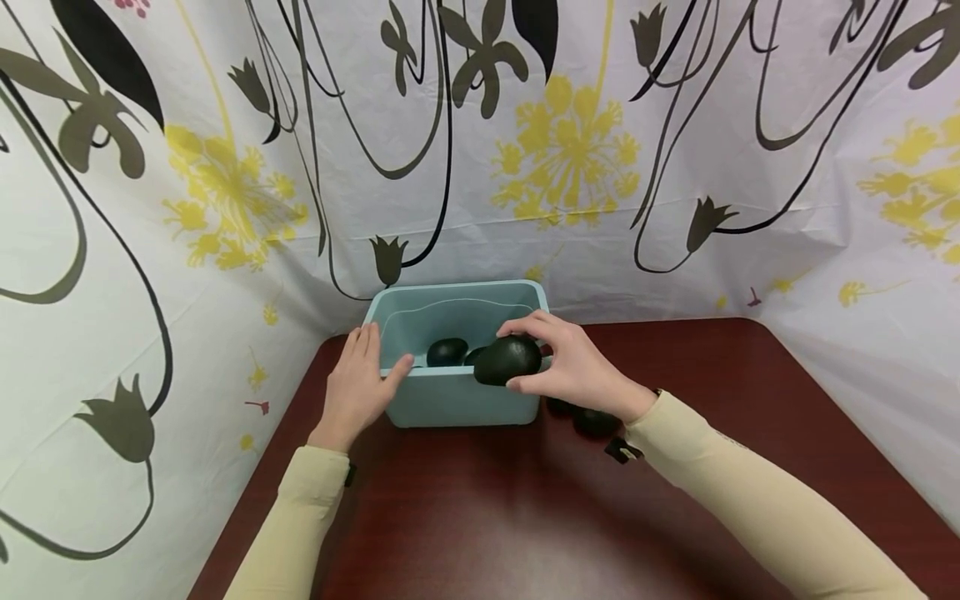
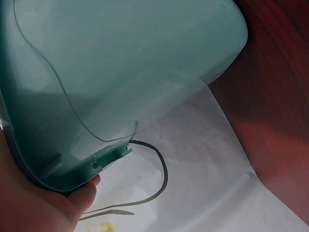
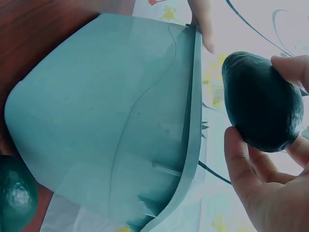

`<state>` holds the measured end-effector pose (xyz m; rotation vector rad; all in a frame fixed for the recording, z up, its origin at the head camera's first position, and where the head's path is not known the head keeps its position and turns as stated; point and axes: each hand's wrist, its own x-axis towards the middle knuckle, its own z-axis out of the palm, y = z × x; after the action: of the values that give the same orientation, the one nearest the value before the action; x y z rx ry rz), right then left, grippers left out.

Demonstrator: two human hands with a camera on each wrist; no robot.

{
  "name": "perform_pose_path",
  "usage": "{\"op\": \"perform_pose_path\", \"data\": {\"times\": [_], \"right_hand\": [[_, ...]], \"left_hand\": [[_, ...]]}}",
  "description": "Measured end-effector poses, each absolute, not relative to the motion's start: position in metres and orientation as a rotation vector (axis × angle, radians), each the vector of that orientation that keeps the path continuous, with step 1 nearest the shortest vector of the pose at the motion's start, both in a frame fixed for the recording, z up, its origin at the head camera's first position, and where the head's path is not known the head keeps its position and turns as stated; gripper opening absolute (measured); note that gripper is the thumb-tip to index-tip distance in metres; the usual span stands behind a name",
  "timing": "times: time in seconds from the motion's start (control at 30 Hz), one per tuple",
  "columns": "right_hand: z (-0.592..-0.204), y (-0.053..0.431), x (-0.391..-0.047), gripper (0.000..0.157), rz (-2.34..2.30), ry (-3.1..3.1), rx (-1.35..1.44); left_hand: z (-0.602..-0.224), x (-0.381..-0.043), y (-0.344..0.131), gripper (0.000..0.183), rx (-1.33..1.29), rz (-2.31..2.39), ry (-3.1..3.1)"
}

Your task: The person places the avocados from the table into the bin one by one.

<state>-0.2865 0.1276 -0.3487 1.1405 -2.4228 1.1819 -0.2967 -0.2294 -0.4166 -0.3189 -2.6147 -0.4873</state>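
Note:
A dark green avocado (image 1: 507, 361) is in my right hand (image 1: 573, 367), gripped between thumb and fingers above the front right rim of a light blue plastic bin (image 1: 457, 400). The right wrist view shows this avocado (image 3: 260, 101) beside the bin's rim, clear of it. My left hand (image 1: 360, 387) rests at the bin's front left corner, fingers extended and thumb spread over the front rim. Inside the bin lies another avocado (image 1: 447, 352), with a further dark one partly hidden behind the held avocado. The left wrist view shows the bin's outer wall (image 2: 135, 53) and part of my left hand (image 2: 38, 208).
On the dark red wooden table (image 1: 480, 517), an avocado (image 1: 596, 423) lies right of the bin under my right wrist, with another dark one partly hidden beside it. A white floral cloth (image 1: 675, 167) hangs behind the table and along its sides.

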Motion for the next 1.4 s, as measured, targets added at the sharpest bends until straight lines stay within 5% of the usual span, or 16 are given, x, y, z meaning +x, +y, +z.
{"op": "perform_pose_path", "data": {"times": [1.4], "right_hand": [[-0.325,0.062,-0.382,0.059,1.539,-2.559,0.915]], "left_hand": [[-0.416,-0.298,-0.229,0.097,-0.307,-0.475,-2.633]]}}
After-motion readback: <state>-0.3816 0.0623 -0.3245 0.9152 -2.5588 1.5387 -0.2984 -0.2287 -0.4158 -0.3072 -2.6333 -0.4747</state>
